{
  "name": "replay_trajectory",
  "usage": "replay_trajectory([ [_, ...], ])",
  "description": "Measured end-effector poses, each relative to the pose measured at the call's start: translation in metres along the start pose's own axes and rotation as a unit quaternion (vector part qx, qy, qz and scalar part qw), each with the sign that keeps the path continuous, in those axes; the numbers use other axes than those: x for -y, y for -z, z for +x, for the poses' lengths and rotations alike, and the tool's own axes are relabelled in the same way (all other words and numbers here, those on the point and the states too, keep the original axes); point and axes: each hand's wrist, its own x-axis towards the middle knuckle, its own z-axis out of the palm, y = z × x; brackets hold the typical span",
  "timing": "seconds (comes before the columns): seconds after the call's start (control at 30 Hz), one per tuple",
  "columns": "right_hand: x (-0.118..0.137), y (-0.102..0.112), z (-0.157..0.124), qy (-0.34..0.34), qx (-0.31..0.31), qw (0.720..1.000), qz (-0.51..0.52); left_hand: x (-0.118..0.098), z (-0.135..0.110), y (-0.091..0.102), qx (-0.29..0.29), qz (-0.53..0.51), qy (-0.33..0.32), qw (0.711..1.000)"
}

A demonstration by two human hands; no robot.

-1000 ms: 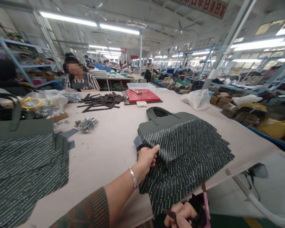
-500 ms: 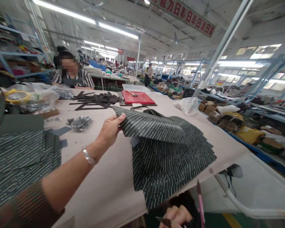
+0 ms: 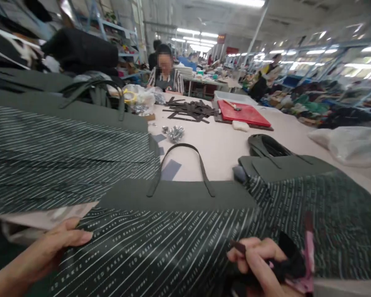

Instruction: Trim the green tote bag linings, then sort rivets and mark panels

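Observation:
My left hand pinches the left edge of a dark green bag panel, printed with slanting white lines and lettering. A thin handle arches up from its plain top band. Over the panel's right part, my right hand is closed around a tool with a short dark tip showing past the fingers; its kind is partly hidden. By that hand stands a pink strip-like piece with a dark end, and black material bunches there. Whether the right fingers also touch the panel I cannot tell.
Matching striped panels lie in a left stack and a right stack. Farther back are dark strips, a bag of metal bits, a red board with a hammer and a white plastic bag. A person sits across the table.
The view has turned left. The panel lifted by my left hand has come off the right stack and now hangs in front of me, handle up. My right hand has come up over it.

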Motion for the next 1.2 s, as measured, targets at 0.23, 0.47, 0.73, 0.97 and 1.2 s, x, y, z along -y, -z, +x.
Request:
replay_trajectory([
  [0.23, -0.053, -0.063, 0.006, -0.048, 0.051, 0.99, -0.125, 0.012, -0.031, 0.005, 0.03, -0.118, 0.108, 0.987],
  [0.47, -0.057, -0.077, -0.002, 0.006, 0.053, 0.982, -0.183, 0.006, -0.049, -0.035, 0.054, -0.275, 0.166, 0.945],
  [0.73, -0.056, -0.076, -0.001, 0.0, 0.071, 0.986, -0.154, 0.005, -0.052, -0.093, 0.136, -0.27, 0.166, 0.939],
  [0.97, -0.058, -0.079, -0.007, 0.01, 0.09, 0.982, -0.163, 0.005, -0.037, -0.118, 0.12, -0.251, 0.17, 0.945],
  [1.2, -0.054, -0.086, -0.007, 0.024, 0.076, 0.981, -0.177, 0.013, -0.038, -0.117, 0.118, -0.274, 0.177, 0.938],
])
